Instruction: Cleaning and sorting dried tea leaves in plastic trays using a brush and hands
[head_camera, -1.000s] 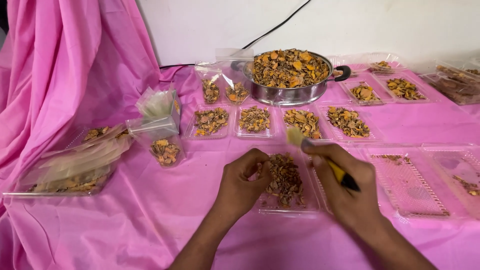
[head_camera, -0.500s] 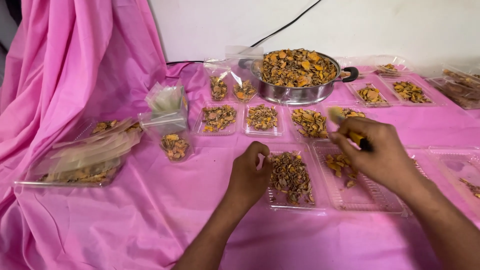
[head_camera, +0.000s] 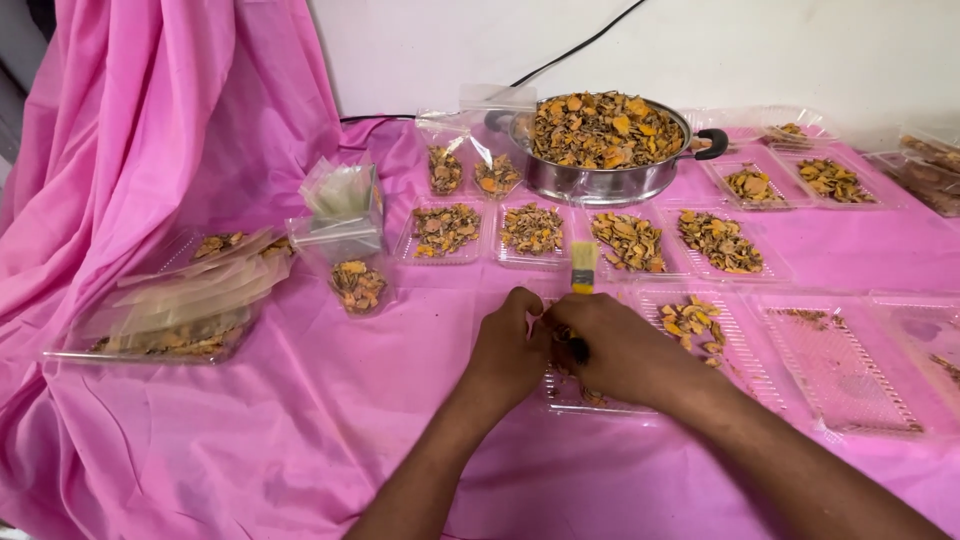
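Note:
My left hand rests with curled fingers on the left edge of a clear plastic tray of brown and orange dried flakes in front of me. My right hand lies over that same tray and covers most of its contents. It grips a small brush with a yellow handle and pale bristles that point away from me. Just to the right, another clear tray holds a small heap of orange flakes.
A steel pan heaped with dried flakes stands at the back. A row of filled clear trays lies before it, two filled bags beside it. A stack of clear bags and a tray sit left. Nearly bare trays lie right.
My right hand has swung back left with the brush, from above the right-hand tray to over the tray in front of me. The left hand has stayed on the tray's edge.

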